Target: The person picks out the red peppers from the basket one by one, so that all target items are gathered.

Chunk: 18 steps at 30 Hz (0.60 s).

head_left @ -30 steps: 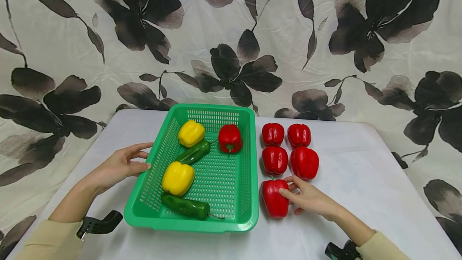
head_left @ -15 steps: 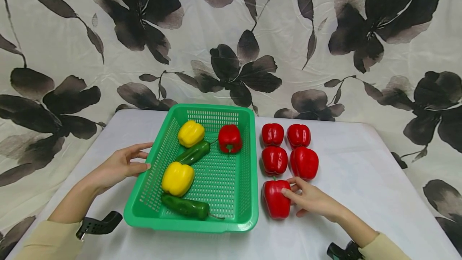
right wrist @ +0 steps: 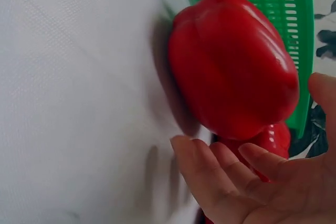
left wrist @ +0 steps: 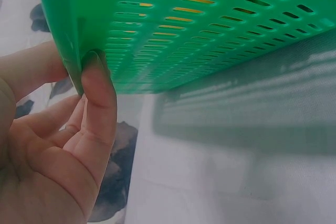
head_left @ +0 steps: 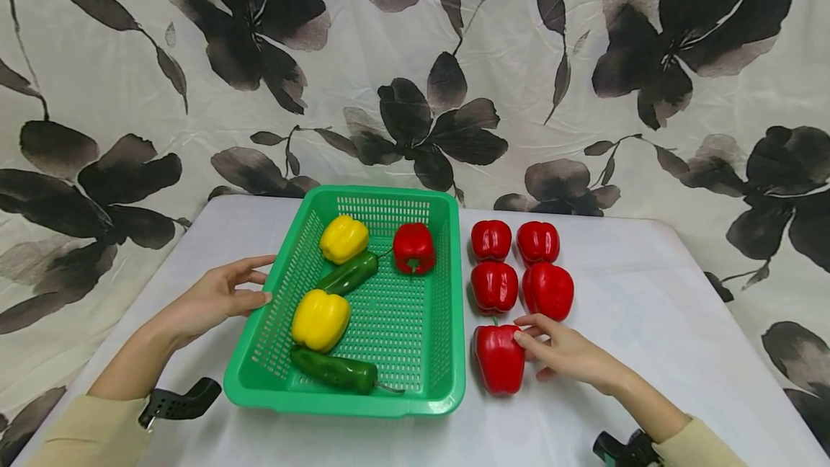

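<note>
In the head view, my left hand (head_left: 214, 294) pinches the left rim of a green plastic basket (head_left: 442, 352); the left wrist view shows fingertips under the rim (left wrist: 73, 61). My right hand (head_left: 570, 352) is at the right side of the nearest red bell pepper (head_left: 499, 360), which rests on the table with its green stem pointing away. In the right wrist view, the thumb and loosely bent fingers stand around this bell pepper (right wrist: 231, 66) without gripping it. Inside the basket lie two yellow bell peppers (head_left: 320, 320), two long green peppers (head_left: 333, 370) and one red bell pepper (head_left: 413, 248).
Several more red bell peppers (head_left: 494, 287) stand in two columns to the right of the basket, just beyond my right hand. A white cloth covers the table (head_left: 622, 272). Behind it hangs a floral curtain (head_left: 519, 92).
The nearest red bell pepper has shifted slightly right. My right hand has drawn a little to the right, its thumb slipping from the pepper's front to its edge. My left hand stays still.
</note>
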Available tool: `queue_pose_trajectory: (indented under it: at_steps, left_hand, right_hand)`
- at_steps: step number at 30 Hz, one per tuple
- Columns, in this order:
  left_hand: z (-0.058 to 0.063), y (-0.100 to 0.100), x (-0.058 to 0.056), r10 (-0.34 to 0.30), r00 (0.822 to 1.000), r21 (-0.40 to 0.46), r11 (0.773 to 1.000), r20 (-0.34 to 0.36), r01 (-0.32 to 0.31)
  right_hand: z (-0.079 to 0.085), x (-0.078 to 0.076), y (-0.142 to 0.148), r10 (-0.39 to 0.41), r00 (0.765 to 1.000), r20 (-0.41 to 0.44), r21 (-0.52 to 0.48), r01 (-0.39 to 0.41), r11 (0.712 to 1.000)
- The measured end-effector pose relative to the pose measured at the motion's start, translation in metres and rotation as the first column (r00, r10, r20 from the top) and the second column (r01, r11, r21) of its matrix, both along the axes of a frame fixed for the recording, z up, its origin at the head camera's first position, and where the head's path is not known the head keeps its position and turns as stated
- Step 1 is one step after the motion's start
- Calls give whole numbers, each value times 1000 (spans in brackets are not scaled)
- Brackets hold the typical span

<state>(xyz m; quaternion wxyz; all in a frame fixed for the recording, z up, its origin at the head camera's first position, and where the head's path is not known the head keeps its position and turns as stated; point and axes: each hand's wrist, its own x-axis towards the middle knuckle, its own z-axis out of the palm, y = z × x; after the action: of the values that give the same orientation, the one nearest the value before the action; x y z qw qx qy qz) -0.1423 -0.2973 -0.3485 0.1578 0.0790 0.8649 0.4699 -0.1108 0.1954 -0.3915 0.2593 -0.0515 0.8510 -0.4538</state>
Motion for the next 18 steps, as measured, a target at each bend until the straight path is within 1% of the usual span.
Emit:
queue_pose_trajectory:
  at_steps: [8, 13, 18]
  left_hand:
    - [1, 2, -1, 10, 1000, 6, 1000, 9, -10]
    - [3, 1, 0, 2, 1000, 18, 1000, 18, -2]
    - [4, 1, 1, -3, 1000, 26, 1000, 18, 2]
  right_hand:
    - [10, -1, 4, 8, 996, -87, 45, -4, 999]
    - [17, -3, 5, 23, 990, -139, 69, -13, 998]
    - [27, -6, 6, 32, 981, -193, 80, -17, 997]
